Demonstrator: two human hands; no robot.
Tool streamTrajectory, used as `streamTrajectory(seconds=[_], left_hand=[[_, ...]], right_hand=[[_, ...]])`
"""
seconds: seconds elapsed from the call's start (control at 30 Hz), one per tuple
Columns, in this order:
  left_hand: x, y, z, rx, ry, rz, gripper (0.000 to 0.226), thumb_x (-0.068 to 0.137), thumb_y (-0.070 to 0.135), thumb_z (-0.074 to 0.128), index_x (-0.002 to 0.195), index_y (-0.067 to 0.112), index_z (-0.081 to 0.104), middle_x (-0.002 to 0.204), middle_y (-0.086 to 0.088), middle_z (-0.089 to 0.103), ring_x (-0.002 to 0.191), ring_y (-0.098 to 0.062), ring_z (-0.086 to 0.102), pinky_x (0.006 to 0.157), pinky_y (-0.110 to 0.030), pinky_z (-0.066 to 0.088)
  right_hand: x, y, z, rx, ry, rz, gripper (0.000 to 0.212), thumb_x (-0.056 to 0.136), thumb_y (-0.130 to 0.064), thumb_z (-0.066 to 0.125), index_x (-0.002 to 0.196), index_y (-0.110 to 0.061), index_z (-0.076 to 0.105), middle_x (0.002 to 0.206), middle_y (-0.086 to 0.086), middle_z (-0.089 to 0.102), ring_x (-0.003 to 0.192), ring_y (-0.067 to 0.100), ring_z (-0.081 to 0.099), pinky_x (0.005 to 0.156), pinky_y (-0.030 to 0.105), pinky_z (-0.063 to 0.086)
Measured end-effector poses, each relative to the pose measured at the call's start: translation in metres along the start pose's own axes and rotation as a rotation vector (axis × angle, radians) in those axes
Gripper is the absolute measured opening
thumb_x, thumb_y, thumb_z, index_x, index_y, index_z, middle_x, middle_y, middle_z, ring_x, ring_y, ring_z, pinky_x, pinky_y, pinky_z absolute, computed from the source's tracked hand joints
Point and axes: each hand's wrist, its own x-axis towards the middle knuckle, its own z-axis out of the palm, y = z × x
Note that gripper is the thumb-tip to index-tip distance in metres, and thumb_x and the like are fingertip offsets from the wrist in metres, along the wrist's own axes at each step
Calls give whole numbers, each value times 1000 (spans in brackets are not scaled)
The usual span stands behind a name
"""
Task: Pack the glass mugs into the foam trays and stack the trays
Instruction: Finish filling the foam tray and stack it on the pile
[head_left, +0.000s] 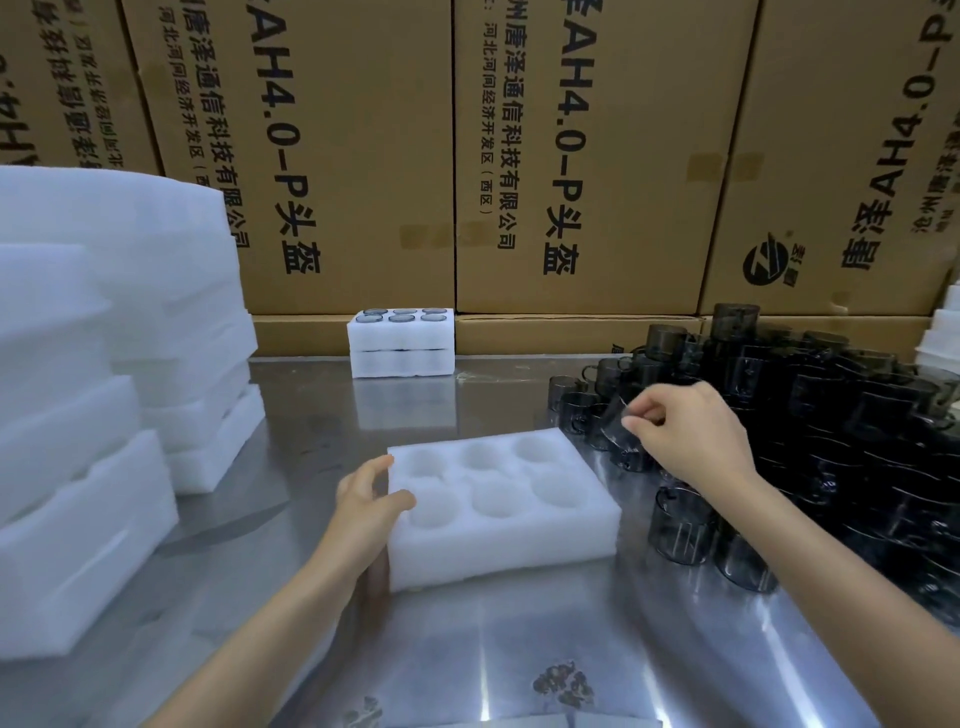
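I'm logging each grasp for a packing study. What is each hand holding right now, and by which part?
Left hand grips the empty foam tray at its left edge. Right hand pinches a glass mug by its rim.

Mug (626, 431) under right hand (691, 431) blurred; grip unclear.

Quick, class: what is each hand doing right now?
Left hand: holds the empty foam tray's left edge.
Right hand: pinches a smoky glass mug at the pile.

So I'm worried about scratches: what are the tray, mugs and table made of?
Tray: soft white foam, matte and faintly fuzzy. Mugs: smoky dark glass, see-through and glossy. Table: apparently polished metal, likely steel, showing streaky reflections.
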Motion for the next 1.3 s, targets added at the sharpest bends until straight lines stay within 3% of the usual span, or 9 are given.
streamTrajectory(seconds=[0.17,0.37,0.5,0.63,0.73,0.83,1.07,1.17,1.3], left_hand=[[1,21,10,175,18,188,45,89,11,59,132,21,49,141,2,31,128,-11,34,102,-22,27],[7,52,34,300,-334,402,80,82,47,66,148,35,21,138,24,31,125,4,32,97,-18,28],[14,63,55,178,-530,366,84,81,30,74,148,31,22,134,12,49,120,-7,50,97,-26,44],[8,60,72,143,-354,490,58,70,31,82,118,31,49,108,14,60,96,-1,57,80,-14,48],[0,56,89,190,-156,560,57,59,37,75,108,32,45,105,11,54,93,-3,54,76,-20,47],[-3,50,93,163,-137,550,64,61,38,83,110,36,41,106,12,50,94,-2,52,76,-20,47],[18,51,39,200,-275,510,81,72,27,82,137,37,36,122,9,35,113,-3,46,90,-8,36],[25,62,14,182,-306,494,48,68,21,85,108,33,61,107,9,60,98,-7,62,93,-26,49],[25,63,8,214,-10,461,36,56,42,82,67,19,58,59,16,59,54,-2,54,53,-14,41]], right_hand=[[-4,-31,-7,276,-236,-113,10,90,-26,62,81,-29,62,103,-3,57,103,15,52,87,36,44],[-12,-40,-2,333,-477,-247,17,91,-14,59,81,-27,59,107,10,62,79,27,62,68,35,46],[-17,-38,-2,415,-536,-261,15,90,-10,61,85,-24,62,118,8,64,106,27,62,84,47,50],[-24,-38,1,554,-501,-166,14,81,-25,72,90,-28,61,131,-8,55,106,5,61,89,33,50],[-33,-47,14,445,-360,-119,57,66,-47,78,112,-34,47,109,-23,52,101,2,56,84,23,45],[-33,-51,22,523,-321,-64,73,71,-37,79,133,-29,42,111,-19,53,106,4,55,81,15,41],[-12,-66,17,658,-481,-231,56,73,5,68,121,-23,58,118,-7,62,112,10,58,96,29,48],[0,-83,16,662,-562,-302,60,72,3,69,123,-25,56,121,-12,59,112,4,56,89,19,48],[1,-108,33,742,-495,-214,70,77,-15,72,138,-27,41,136,-11,43,125,5,43,94,21,41]])
